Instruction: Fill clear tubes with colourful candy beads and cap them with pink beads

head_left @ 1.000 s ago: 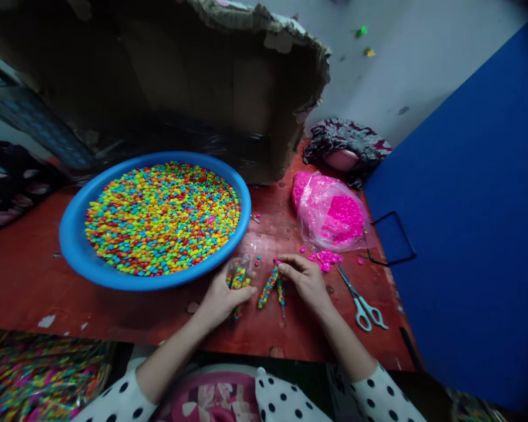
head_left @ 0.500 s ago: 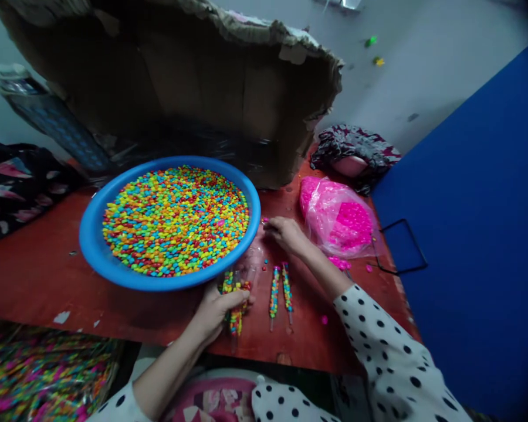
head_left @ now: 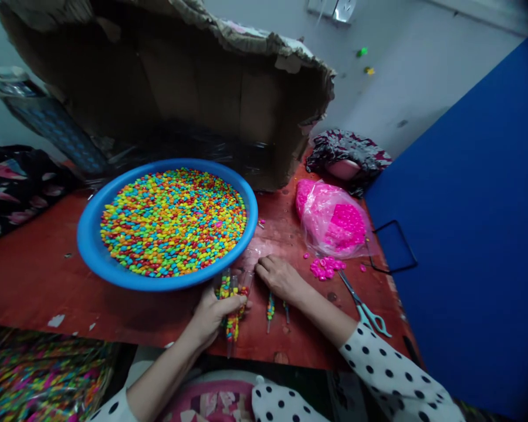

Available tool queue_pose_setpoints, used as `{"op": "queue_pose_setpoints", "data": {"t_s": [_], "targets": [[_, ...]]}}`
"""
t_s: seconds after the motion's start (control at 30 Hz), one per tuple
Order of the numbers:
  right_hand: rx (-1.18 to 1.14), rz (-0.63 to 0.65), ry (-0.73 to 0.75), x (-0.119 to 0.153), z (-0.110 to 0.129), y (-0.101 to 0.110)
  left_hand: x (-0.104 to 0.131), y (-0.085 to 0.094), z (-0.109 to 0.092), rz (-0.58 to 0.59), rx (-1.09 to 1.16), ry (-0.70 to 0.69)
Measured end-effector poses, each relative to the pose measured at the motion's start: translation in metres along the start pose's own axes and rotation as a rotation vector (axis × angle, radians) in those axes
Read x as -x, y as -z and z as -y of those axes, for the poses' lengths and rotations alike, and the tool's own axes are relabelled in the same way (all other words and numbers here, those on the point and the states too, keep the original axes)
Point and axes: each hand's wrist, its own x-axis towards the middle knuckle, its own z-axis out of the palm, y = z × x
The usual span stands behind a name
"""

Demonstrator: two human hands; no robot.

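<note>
My left hand (head_left: 217, 310) is wrapped round several clear plastic tubes (head_left: 232, 322) partly filled with colourful candies, in front of the blue basin. My right hand (head_left: 279, 278) is down at the red table, just right of those tubes. Its fingers are curled together, and whatever they pinch is hidden. Under that hand lie two candy-filled tubes (head_left: 270, 310), their upper ends covered by it. Left of centre, the blue basin (head_left: 88, 246) holds a broad heap of small multicoloured candies (head_left: 176, 223).
Right of my hands are a bag of pink caps (head_left: 334, 220), loose pink caps (head_left: 325, 268) and scissors (head_left: 367, 310). Behind the basin stands a torn cardboard box (head_left: 211, 82). A blue panel (head_left: 475, 205) borders the right side. Filled packs (head_left: 39, 375) lie low at left.
My right hand has come down and nearer to me, from beside the basin's rim to over the two lying tubes. The scissors and loose pink caps are now uncovered. My left hand keeps its tubes.
</note>
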Motion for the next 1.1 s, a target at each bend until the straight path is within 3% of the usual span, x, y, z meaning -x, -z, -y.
{"op": "queue_pose_setpoints", "data": {"t_s": [0.17,0.27,0.33,0.43,0.5,0.53,0.6,0.67,0.73,0.8,0.97,1.1], "targets": [[-0.018,0.014,-0.101,-0.006,-0.005,-0.01,0.0,0.0,0.003,0.019,-0.013,-0.005],[-0.332,-0.058,-0.208,-0.009,-0.02,-0.015,-0.001,0.002,0.005,0.026,-0.027,-0.014],[-0.657,-0.223,-0.351,-0.012,-0.03,-0.007,-0.002,0.003,0.006,0.028,-0.034,-0.016],[-1.028,-0.581,-0.498,-0.021,-0.03,0.027,-0.002,0.003,0.006,0.02,-0.028,-0.018],[-1.105,-0.735,-0.44,-0.033,-0.021,0.057,-0.003,0.001,0.005,0.018,-0.021,-0.004],[-1.1,-0.749,-0.369,-0.04,-0.016,0.069,-0.003,-0.001,0.004,0.02,-0.017,0.009],[-1.078,-0.681,-0.221,-0.055,-0.012,0.085,-0.003,-0.003,0.002,0.015,0.0,0.033],[-1.1,-0.623,-0.179,-0.068,-0.019,0.084,-0.003,-0.005,0.001,-0.011,0.03,0.03],[-1.092,-0.658,-0.271,-0.075,-0.038,0.07,-0.003,-0.006,0.0,-0.04,0.044,0.018],[-0.94,-0.656,-0.387,-0.077,-0.063,0.049,-0.004,-0.006,0.0,-0.047,0.027,0.015],[-0.388,-0.16,-0.355,-0.08,-0.104,0.002,-0.005,-0.009,-0.002,0.002,0.013,0.025],[-0.288,-0.06,-0.303,-0.083,-0.107,-0.013,-0.005,-0.012,-0.003,-0.006,0.01,0.046]]}}
